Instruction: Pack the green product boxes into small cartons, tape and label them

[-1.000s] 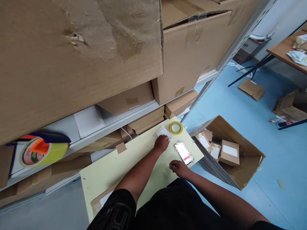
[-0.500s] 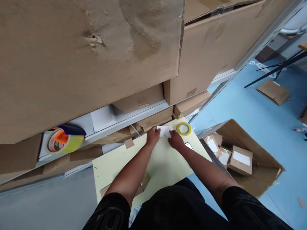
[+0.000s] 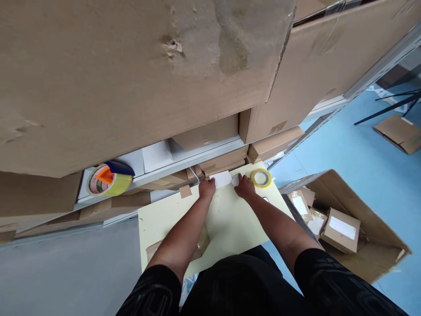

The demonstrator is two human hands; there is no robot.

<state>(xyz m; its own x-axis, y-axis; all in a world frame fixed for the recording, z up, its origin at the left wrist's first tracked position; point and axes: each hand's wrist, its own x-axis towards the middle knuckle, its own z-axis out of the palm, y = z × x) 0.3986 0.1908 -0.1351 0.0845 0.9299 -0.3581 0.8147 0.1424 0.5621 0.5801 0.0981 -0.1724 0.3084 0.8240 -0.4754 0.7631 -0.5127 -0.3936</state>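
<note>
A white paper label (image 3: 221, 179) lies at the far edge of the pale yellow tabletop (image 3: 230, 219). My left hand (image 3: 207, 188) has its fingers closed on the left end of the label. Just to its right, my right hand (image 3: 245, 187) pinches a smaller white paper piece (image 3: 235, 180); a narrow gap parts the two papers. Beside the right hand sits a yellow-rimmed roll of clear tape (image 3: 267, 183). A phone (image 3: 265, 199) shows only in part behind my right forearm. My left forearm partly covers a small cardboard box (image 3: 204, 242).
Large cartons (image 3: 148, 87) on the shelf hang over the table's far side. A wide tape roll (image 3: 121, 184) rests on the shelf at left. An open carton (image 3: 371, 219) at right holds several small labelled boxes (image 3: 340, 230). A cardboard scrap (image 3: 185, 191) lies near the table edge.
My hands have moved apart, and the two white papers, touching or overlapping before, are now separate. The label shows more of its length. The whole view has shifted, so most things appear further right.
</note>
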